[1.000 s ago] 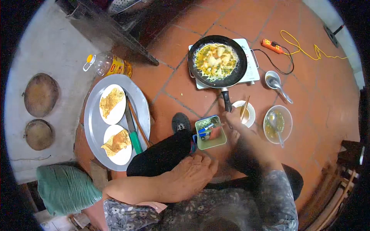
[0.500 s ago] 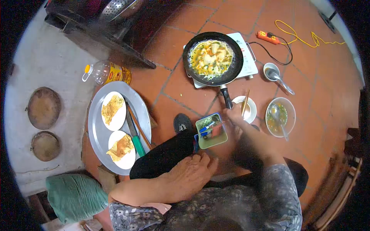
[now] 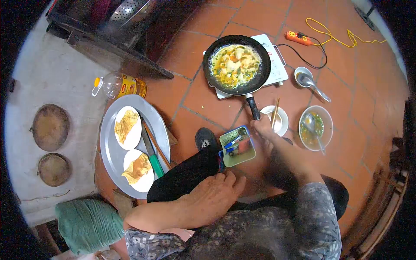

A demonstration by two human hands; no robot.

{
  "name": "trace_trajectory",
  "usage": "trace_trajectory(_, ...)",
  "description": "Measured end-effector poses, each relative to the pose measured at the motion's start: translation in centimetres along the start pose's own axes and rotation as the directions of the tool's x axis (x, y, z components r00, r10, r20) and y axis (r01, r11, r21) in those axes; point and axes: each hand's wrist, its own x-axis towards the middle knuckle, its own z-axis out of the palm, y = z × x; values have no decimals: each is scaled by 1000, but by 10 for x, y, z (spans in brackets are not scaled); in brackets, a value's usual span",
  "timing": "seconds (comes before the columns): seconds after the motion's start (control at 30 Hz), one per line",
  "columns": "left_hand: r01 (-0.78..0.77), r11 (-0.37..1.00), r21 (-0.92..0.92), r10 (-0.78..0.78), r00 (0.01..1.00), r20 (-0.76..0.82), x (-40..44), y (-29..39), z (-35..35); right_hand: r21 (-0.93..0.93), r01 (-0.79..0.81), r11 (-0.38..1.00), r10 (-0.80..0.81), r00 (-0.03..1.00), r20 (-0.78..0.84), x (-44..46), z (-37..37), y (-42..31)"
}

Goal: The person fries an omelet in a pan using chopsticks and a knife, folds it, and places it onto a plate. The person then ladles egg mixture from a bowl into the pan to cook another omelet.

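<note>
My right hand (image 3: 263,127) is closed around the end of the black handle of a frying pan (image 3: 265,78). The pan sits on a white portable cooker (image 3: 277,71). Inside it, egg (image 3: 236,69) with green bits is spread out, set in pale lumps and still runny in places. My left hand (image 3: 216,190) lies over my bent leg, fingers loosely extended and holding nothing. Just beyond it stands a green plastic basket (image 3: 242,161) with blue-capped pens. Near my right hand, chopsticks (image 3: 275,113) rest across a small white bowl (image 3: 284,123).
At left, a metal tray (image 3: 108,160) bears two plates of cooked egg, a green-handled knife (image 3: 157,165) and chopsticks. An oil bottle (image 3: 123,86) lies behind it. At right are an egg-mix bowl (image 3: 328,125) with a spoon, a ladle bowl (image 3: 299,73) and an orange power strip (image 3: 298,38).
The view has shifted slightly. The lumps of egg in the pan sit a little differently. Both hands keep their places, the right one still on the pan handle.
</note>
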Motion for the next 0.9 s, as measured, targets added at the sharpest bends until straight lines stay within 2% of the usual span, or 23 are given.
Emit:
trace_trajectory(0.1,-1,1000,14,1,1000,-18,-1,0,0,-3,80,997,-81,996,-33,-1,1,-1)
trace_trajectory(0.17,9,1000,8,-9,1000,1,-1,-1,1,46,-10,999,10,1000,-1,-4,1,-8)
trace_trajectory(0.27,7,1000,2,-7,1000,4,-1,-1,0,55,-46,997,45,999,28,-12,-5,-22)
trace_trajectory(0.6,-46,999,19,47,997,-68,-4,-1,0,71,-38,997,33,997,70,5,-3,-2)
trace_trajectory(0.67,-32,999,21,33,998,-46,-4,-1,-2,136,-65,989,55,996,77,-1,-6,-10)
trace_trajectory(0.8,-8,1000,24,9,1000,-17,-3,0,-3,145,-35,989,23,996,82,3,-7,-7)
trace_trajectory(0.87,-7,999,32,8,1000,-22,-3,0,-3,-36,-116,993,118,991,62,7,-7,-9)
trace_trajectory(0.9,-8,999,36,9,1000,-27,-3,0,-2,-35,-115,993,117,991,63,6,-6,-11)
